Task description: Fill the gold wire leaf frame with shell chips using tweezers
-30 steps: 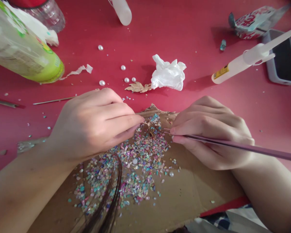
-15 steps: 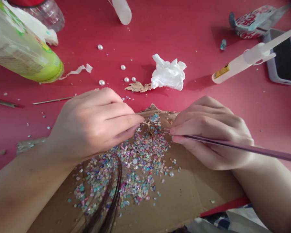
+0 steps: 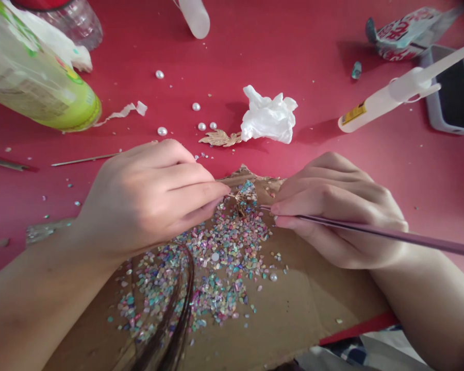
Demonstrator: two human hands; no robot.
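In the centre of the frame, the left hand [image 3: 154, 190] pinches a small gold-wire ornament [image 3: 248, 188] with a turquoise-chipped face, above multicoloured chips [image 3: 216, 299] on cardboard [image 3: 294, 304]. Right of centre, the right hand [image 3: 340, 211] grips slim tweezers [image 3: 371, 234], tips just beside the ornament. A crumpled white tissue [image 3: 268, 119] touches a gold leaf [image 3: 219, 137] at upper centre.
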